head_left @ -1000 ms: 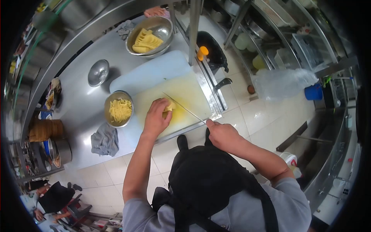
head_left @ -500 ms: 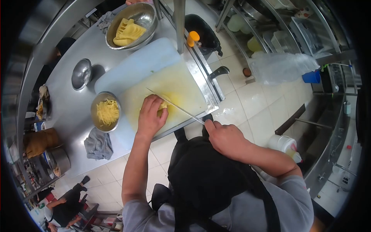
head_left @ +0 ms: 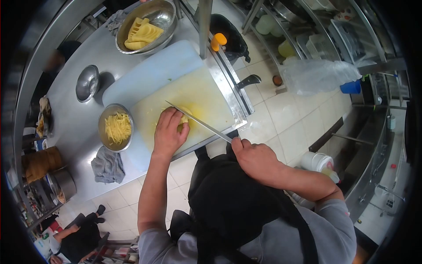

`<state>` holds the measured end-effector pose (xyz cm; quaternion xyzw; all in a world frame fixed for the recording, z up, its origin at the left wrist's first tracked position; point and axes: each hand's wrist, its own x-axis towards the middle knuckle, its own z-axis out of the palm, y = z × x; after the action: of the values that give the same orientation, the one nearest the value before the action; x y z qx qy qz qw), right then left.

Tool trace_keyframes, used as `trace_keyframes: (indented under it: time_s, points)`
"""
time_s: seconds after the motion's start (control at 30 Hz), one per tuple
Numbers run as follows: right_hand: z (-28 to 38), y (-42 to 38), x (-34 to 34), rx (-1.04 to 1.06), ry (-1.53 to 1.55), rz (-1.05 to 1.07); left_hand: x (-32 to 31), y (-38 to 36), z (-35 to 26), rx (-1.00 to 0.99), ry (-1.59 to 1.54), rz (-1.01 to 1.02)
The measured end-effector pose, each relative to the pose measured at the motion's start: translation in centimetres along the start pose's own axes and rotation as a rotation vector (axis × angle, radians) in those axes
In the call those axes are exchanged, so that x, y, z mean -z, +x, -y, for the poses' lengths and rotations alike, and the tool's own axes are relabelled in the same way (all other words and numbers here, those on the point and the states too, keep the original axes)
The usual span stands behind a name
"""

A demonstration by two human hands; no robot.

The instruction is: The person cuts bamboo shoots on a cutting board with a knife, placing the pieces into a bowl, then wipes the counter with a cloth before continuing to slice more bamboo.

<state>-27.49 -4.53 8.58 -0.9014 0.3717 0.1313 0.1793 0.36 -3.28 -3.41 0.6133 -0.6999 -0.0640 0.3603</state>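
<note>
My right hand (head_left: 258, 159) is closed around the handle of a long kitchen knife (head_left: 203, 123). Its blade slants across the cutting board (head_left: 206, 90), passing right beside my left fingertips. With bent fingers, my left hand (head_left: 170, 132) presses a yellow piece of food (head_left: 185, 115) against the board; most of the piece is hidden by the hand and blade. Left of the board, a metal bowl (head_left: 101, 140) holds thin yellow strips (head_left: 118, 127). At the far end, a larger metal bowl (head_left: 169, 15) contains big yellow pieces (head_left: 143, 34) with scalloped edges.
A small metal bowl (head_left: 87, 83) and a grey cloth (head_left: 108, 164) lie on the steel table (head_left: 61, 110). A black knife handle (head_left: 249, 81) juts past the table's right edge, near an orange cap (head_left: 218, 42) and a black bin (head_left: 228, 33). Another person (head_left: 81, 237) is at lower left.
The view has shifted slightly, so the table and bowls sit a little further left. My hands and the knife keep nearly the same pose on the board. The person at lower left has moved slightly.
</note>
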Motion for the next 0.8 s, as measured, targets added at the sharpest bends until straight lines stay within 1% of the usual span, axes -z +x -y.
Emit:
trace_keyframes:
  time_s: [0.07, 0.13, 0.17, 0.27, 0.33, 0.57, 0.73, 0.77, 0.8]
  points:
    - [-0.2, 0.6, -0.3, -0.012, 0.002, 0.030, 0.0, -0.1, 0.1, -0.015, -0.005, 0.002]
    - [-1.0, 1.6, -1.3, -0.042, 0.049, 0.125, -0.1, -0.1, 0.1, -0.012, -0.010, 0.002]
    - [-1.3, 1.6, -1.9, -0.041, 0.048, 0.126, -0.1, -0.1, 0.1, -0.011, -0.014, 0.003]
    - [-2.3, 1.7, -2.6, -0.005, 0.125, 0.095, 0.1, -0.1, 0.0, 0.003, -0.021, 0.014]
    - [-2.3, 1.2, -2.3, 0.032, 0.125, -0.007, 0.0, -0.2, 0.1, 0.001, -0.015, 0.012]
    - [-1.0, 0.2, -0.8, 0.036, 0.022, -0.004, 0.1, -0.1, -0.1, -0.002, 0.008, 0.018]
    - [-0.8, 0.1, -1.1, 0.070, -0.039, -0.089, 0.0, -0.2, 0.0, 0.001, 0.016, 0.014]
    - [-0.8, 0.4, -1.2, 0.070, -0.040, -0.088, 0.0, -0.1, 0.0, -0.003, 0.024, 0.009]
    - [-0.8, 0.7, -1.4, 0.009, -0.009, -0.017, 0.0, -0.2, 0.1, -0.002, 0.023, 0.010]
